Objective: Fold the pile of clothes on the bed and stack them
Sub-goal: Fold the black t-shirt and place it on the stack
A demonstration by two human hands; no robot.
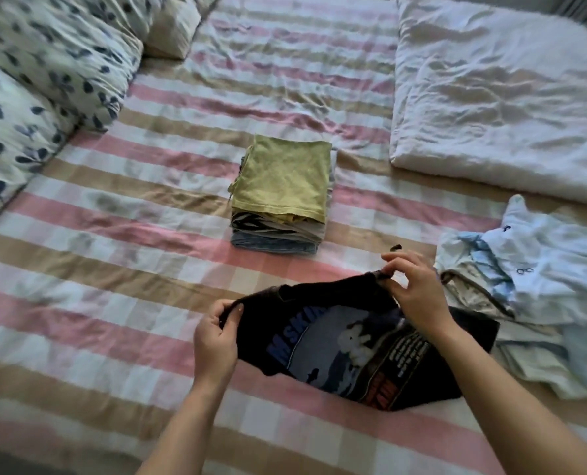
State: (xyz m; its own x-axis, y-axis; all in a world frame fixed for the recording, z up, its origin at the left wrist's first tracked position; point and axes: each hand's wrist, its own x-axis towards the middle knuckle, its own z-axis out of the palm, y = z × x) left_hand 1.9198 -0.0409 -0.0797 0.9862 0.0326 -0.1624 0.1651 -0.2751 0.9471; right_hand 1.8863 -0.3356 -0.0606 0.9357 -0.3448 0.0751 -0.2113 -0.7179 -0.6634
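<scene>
1. Left hand point(216, 341) is pinching the left edge of a black graphic T-shirt point(350, 341); fingers point(232, 315) are curled closed around a fold of the fabric.
2. Right hand point(415, 293) is gripping the shirt's upper right edge, thumb and fingertips closed on a bunched bit of black cloth, other fingers sticking up loosely.
3. The T-shirt is hanging stretched between both hands, its lower part lying on the bed point(114, 234) close to the camera. Print is facing up: blue lettering, a blue panel with a white figure, orange text near the bottom right.
4. Folded stack point(282, 200) is sitting mid-bed, beyond the hands and apart from the shirt. Yellow-green garment point(285, 180) is lying on top, striped and grey layers under it, a denim-blue piece at the bottom.
5. Unfolded pile point(525, 303) is lying at the right, just beside the right hand: light blue and white garments, crumpled, the black shirt's right edge touching or overlapping it.
6. Bed sheet is showing pink, tan and white stripes.
7. White duvet point(497, 97) is lying folded at the upper right; leaf-print pillows point(55, 63) are lining the left edge.
</scene>
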